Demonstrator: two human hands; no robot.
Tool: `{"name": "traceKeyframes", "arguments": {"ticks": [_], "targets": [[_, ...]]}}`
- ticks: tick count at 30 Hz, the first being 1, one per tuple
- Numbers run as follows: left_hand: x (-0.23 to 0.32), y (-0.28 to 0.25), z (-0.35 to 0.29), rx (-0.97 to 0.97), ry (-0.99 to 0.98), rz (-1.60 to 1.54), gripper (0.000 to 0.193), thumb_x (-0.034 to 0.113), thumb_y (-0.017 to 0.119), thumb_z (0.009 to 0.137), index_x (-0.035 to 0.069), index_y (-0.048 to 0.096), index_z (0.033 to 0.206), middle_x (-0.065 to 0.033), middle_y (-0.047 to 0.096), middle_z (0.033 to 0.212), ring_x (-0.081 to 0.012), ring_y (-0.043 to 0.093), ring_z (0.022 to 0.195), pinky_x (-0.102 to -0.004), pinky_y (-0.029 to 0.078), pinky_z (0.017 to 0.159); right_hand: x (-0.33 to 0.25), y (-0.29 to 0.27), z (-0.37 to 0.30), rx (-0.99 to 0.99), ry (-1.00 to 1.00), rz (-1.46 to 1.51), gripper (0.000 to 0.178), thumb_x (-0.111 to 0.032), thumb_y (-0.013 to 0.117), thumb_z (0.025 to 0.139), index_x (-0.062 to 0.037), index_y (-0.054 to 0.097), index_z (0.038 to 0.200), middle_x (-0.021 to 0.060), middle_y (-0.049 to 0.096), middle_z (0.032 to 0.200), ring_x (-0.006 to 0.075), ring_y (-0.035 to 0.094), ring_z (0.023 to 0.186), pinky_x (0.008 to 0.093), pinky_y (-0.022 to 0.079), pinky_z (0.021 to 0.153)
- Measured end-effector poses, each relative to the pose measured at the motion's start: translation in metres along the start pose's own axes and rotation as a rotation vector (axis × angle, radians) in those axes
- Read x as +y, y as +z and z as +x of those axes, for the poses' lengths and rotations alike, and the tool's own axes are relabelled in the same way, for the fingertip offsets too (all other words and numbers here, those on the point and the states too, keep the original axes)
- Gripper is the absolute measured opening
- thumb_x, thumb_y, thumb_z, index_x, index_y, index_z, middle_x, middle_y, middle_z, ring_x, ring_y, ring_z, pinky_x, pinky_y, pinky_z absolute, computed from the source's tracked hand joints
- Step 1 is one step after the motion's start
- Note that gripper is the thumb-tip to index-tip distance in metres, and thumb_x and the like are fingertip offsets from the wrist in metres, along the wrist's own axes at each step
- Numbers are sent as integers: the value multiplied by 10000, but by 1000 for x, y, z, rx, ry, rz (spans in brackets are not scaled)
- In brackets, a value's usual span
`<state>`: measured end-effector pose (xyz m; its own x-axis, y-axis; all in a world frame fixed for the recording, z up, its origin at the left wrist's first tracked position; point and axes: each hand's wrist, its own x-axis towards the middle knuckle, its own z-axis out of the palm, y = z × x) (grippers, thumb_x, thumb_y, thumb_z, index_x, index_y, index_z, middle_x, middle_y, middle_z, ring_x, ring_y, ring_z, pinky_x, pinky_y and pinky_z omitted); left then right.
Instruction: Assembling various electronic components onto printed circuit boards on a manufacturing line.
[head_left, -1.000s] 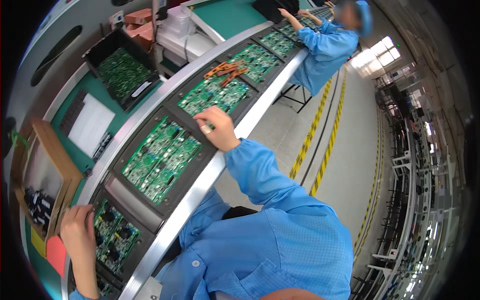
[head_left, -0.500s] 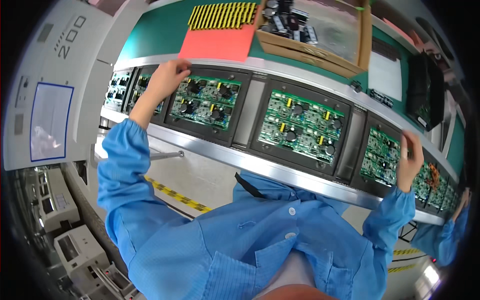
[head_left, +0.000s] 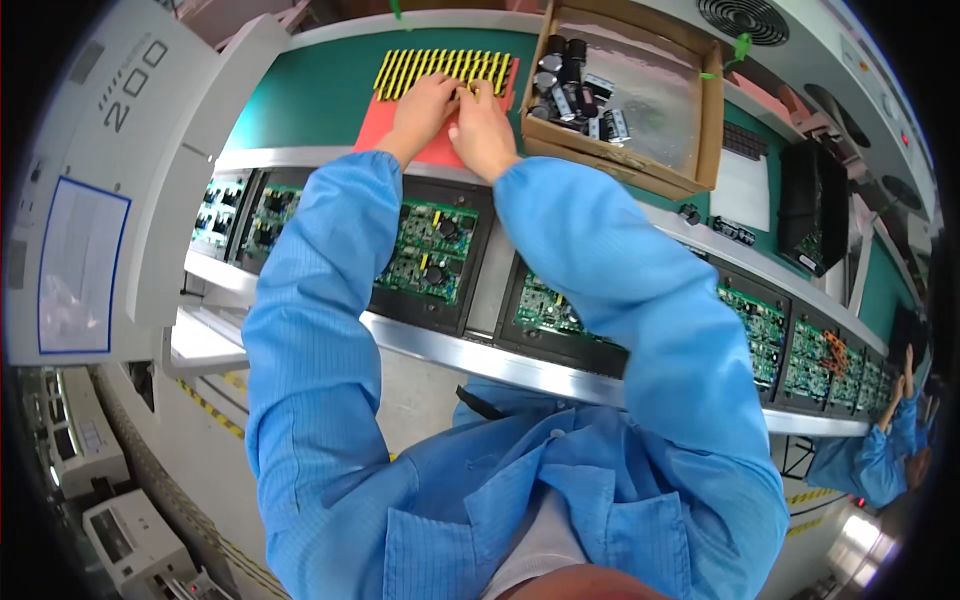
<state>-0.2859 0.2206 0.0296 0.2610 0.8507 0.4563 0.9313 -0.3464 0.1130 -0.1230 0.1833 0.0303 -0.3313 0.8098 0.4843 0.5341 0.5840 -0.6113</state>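
Both hands are together over a red sheet (head_left: 440, 152), on which a row of yellow-and-black striped strips (head_left: 430, 65) lies side by side. My left hand (head_left: 422, 108) bends its fingers down at the near ends of the strips, thumb and fingers drawn together. Close beside it, my right hand (head_left: 484, 128) also has its fingertips pinched at the strips. What the fingertips hold, if anything, is too small and partly hidden. Below my sleeves, green circuit boards (head_left: 432, 240) with black round parts and yellow parts sit in dark trays along the rail; my right sleeve covers some of them.
A cardboard box (head_left: 708, 130) holding black cylindrical capacitors (head_left: 570, 85) stands right of the red sheet. Farther right are a white sheet (head_left: 742, 185), a few dark parts (head_left: 732, 230) and a black bin (head_left: 812, 205). A grey machine (head_left: 90, 180) flanks the left; another person's arm (head_left: 885, 410) reaches in at right.
My left hand has moved right and away from the tray rail to the strips. My right hand has swung left from the right-hand boards to join it. The view has shifted somewhat.
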Motion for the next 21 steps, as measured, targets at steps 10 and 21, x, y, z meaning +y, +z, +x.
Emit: {"name": "traceKeyframes", "arguments": {"ticks": [10,21], "targets": [[-3,23,-2,-10,2,-23,305,119,711,883,32,726,1175,-172,705,1142,-367,671,1054,-439,546,905,88,88,55,277,-130,-349,175,-194,639,823,-47,716,877,154,661,907,330,702,859,517,544,775],[-43,30,-19,49,78,-129,338,-30,695,810,28,698,1143,-132,691,1139,-353,653,1060,-412,524,895,15,1,-4,102,-86,409,255,-10,747,770,2,641,1001,185,593,1039,396,615,1020,463,519,869]]}}
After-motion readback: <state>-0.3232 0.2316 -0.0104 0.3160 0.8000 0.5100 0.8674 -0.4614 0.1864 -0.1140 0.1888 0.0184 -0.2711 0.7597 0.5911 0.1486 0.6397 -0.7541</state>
